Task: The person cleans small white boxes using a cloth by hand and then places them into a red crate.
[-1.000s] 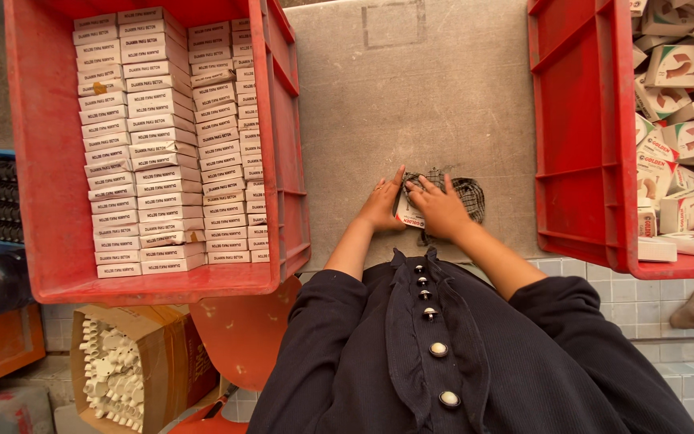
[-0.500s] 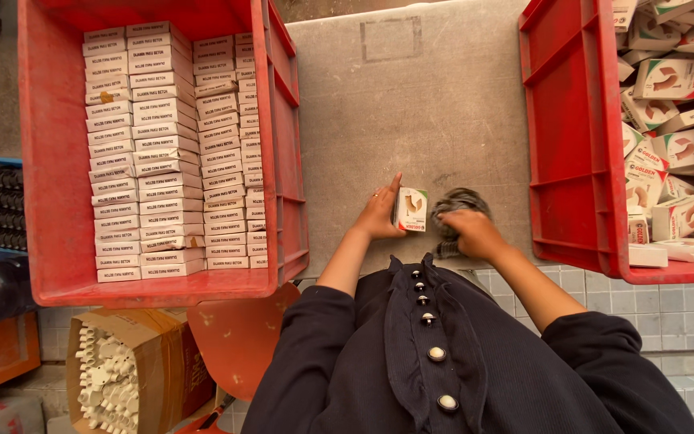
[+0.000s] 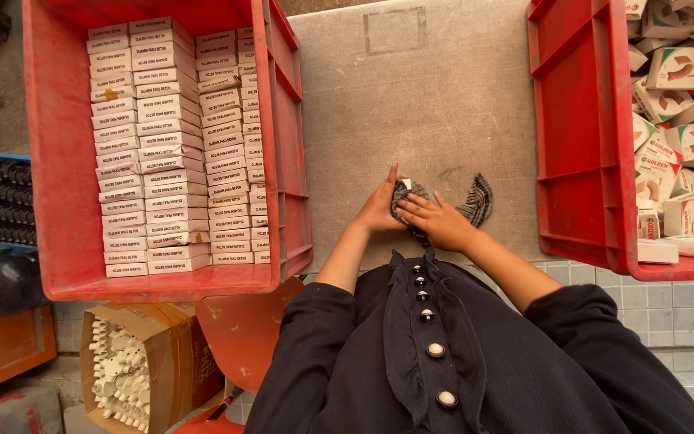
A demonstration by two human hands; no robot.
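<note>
Both hands, left hand [image 3: 379, 210] and right hand [image 3: 442, 222], clamp checked cloth [image 3: 475, 202] around small box [image 3: 404, 185], frame center; loose grip risks box slipping out.

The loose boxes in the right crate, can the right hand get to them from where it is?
Probably yes. The right hand rests on a checked cloth on the table, beside the right crate. The crate is open on top and its loose boxes lie uncovered; only the crate wall stands between.
</note>
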